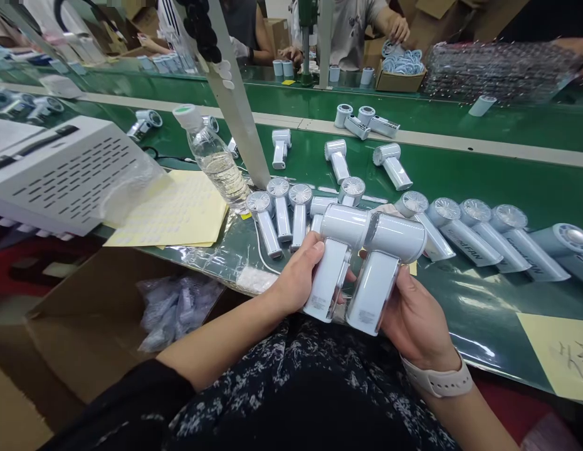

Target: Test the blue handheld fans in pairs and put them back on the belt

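Observation:
Two light-blue handheld fans are held side by side over the table's near edge, their round heads touching or nearly so. My left hand (303,272) is closed around the handle of the left handheld fan (330,269). Around the right handheld fan (378,282), my right hand (420,319) is closed, with a pale watch on that wrist. Small print shows low on both handles. Behind my hands stand several more fans (298,210) in a cluster, and a row of fans (470,232) lies to the right.
A water bottle (219,163) leans by a metal post (239,106). Yellow paper sheets (172,210) and a white vented machine (79,169) are at left. Below sits a cardboard box (98,300) with plastic-wrapped items. Across the green belt (484,150), co-workers handle parts near a box of cords (402,69).

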Available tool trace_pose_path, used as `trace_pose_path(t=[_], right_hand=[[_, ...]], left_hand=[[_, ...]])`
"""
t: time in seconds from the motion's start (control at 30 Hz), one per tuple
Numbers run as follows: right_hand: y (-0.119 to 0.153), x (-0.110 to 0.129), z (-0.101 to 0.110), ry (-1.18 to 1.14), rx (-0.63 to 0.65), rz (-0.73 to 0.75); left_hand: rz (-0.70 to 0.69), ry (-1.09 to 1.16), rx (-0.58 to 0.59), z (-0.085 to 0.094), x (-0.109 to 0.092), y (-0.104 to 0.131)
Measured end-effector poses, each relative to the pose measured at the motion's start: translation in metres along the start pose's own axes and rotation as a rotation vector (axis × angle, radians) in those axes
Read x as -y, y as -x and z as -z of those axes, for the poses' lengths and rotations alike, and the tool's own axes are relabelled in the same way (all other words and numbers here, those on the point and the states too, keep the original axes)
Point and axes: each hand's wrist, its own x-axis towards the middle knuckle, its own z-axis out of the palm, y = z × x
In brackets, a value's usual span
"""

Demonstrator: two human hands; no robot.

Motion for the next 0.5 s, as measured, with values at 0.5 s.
trace_pose_path(t=[0.5], right_hand=[[-0.006,0.008,0.003,0.003,0.053,0.01]], left_hand=[[0.064,0.155,0.223,0.005,-0.013,0.001]])
